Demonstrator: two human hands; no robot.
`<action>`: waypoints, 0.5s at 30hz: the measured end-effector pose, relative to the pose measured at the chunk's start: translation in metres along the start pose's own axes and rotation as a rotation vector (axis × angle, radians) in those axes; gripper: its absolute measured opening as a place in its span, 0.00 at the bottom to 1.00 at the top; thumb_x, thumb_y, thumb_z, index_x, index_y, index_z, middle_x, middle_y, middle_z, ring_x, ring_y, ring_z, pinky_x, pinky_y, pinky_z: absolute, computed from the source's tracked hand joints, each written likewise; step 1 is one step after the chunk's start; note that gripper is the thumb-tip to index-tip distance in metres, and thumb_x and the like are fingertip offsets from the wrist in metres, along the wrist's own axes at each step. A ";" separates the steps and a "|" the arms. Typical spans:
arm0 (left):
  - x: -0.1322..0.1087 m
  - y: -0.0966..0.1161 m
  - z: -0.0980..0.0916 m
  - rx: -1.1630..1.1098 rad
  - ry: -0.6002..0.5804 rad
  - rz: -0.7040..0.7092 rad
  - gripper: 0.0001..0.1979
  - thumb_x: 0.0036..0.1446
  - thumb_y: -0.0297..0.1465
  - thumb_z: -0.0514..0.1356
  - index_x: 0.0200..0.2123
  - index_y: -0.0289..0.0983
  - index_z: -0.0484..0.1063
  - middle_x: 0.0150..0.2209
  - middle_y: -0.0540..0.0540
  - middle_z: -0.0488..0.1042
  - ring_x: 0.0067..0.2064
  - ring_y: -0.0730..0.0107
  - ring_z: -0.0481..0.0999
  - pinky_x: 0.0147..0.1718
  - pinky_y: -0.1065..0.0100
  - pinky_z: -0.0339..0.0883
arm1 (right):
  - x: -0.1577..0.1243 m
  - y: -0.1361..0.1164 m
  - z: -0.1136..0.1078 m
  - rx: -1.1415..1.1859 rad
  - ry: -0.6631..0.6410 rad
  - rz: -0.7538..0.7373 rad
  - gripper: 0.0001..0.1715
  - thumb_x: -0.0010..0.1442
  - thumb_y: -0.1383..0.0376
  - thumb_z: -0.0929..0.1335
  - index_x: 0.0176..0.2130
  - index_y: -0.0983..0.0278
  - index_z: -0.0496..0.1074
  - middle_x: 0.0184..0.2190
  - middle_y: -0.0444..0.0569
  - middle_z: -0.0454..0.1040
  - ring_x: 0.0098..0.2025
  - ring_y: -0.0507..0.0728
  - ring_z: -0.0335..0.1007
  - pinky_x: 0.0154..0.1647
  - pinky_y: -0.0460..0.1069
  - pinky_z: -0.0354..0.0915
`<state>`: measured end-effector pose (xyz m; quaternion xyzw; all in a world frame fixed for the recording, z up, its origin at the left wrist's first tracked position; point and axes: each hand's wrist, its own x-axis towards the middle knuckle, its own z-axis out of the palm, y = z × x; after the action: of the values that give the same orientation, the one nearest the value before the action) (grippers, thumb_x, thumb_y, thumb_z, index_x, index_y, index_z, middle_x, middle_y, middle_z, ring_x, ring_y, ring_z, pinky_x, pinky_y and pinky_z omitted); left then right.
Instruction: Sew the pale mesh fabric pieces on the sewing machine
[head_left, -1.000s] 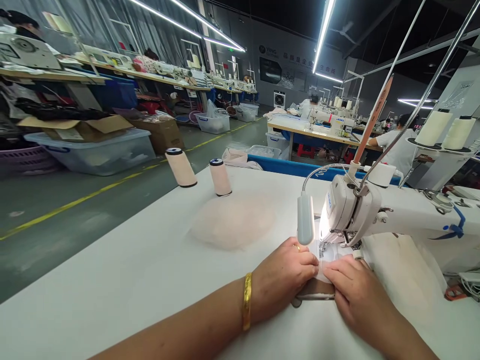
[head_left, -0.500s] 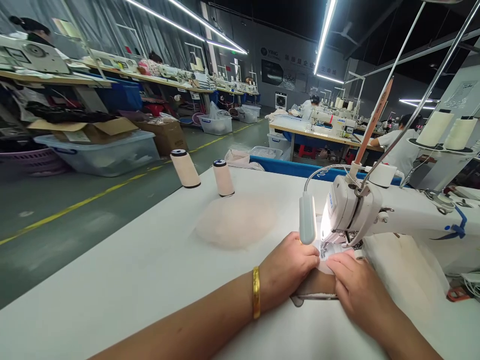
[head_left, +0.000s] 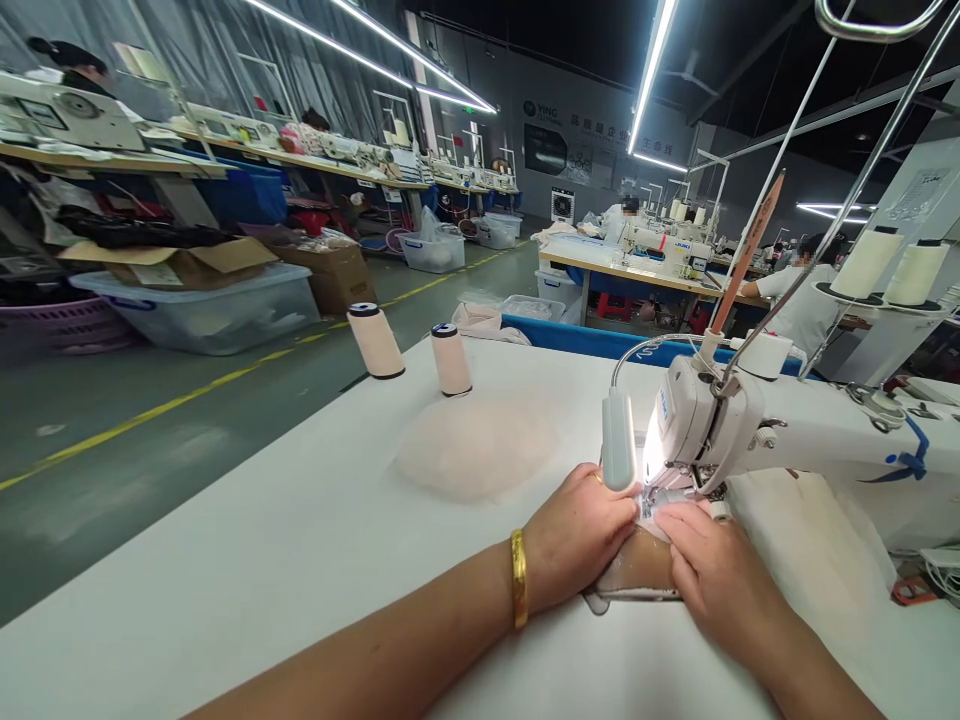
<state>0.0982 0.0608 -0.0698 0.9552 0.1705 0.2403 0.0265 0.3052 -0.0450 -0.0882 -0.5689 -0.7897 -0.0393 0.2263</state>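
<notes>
A white sewing machine stands at the right, its lamp lit over the needle area. Thin, pale sheer fabric lies under the presser foot. My left hand is left of the needle, fingers closed together and pressing the fabric's edge. Just right of the foot, my right hand has its fingers closed on the same fabric. Both sets of fingertips are close to the foot and partly hidden. A sheer peach piece rests on the white table, and another pale piece lies under the machine arm.
Two peach thread cones stand at the table's far edge. A grey lamp head hangs beside the needle. Cream cones are on a stand at right. People sit at other machines beyond.
The view has shifted very slightly. My hands stay beside the presser foot, and the fabric between them has shifted a little.
</notes>
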 end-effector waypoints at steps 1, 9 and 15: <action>0.000 0.001 -0.001 0.003 -0.014 -0.029 0.07 0.67 0.25 0.57 0.36 0.39 0.72 0.41 0.46 0.78 0.41 0.61 0.76 0.47 0.61 0.65 | 0.000 0.000 0.000 0.003 0.007 -0.007 0.25 0.61 0.78 0.61 0.51 0.60 0.74 0.52 0.53 0.79 0.48 0.63 0.74 0.43 0.56 0.71; 0.001 0.016 -0.013 0.159 -0.068 -0.162 0.10 0.59 0.36 0.65 0.29 0.38 0.71 0.37 0.41 0.77 0.40 0.53 0.72 0.47 0.51 0.63 | -0.001 -0.015 -0.012 0.158 0.058 -0.141 0.24 0.69 0.76 0.59 0.60 0.60 0.66 0.54 0.52 0.78 0.56 0.63 0.72 0.53 0.59 0.70; -0.009 0.024 -0.023 -0.104 -0.123 -0.064 0.11 0.59 0.35 0.65 0.28 0.38 0.68 0.32 0.49 0.73 0.32 0.65 0.69 0.37 0.60 0.61 | -0.001 -0.024 -0.020 0.198 -0.055 -0.118 0.17 0.68 0.75 0.59 0.50 0.60 0.69 0.46 0.50 0.77 0.48 0.61 0.71 0.48 0.57 0.69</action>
<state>0.0879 0.0341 -0.0502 0.9596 0.1864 0.1886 0.0941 0.2900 -0.0603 -0.0656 -0.4972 -0.8277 0.0411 0.2569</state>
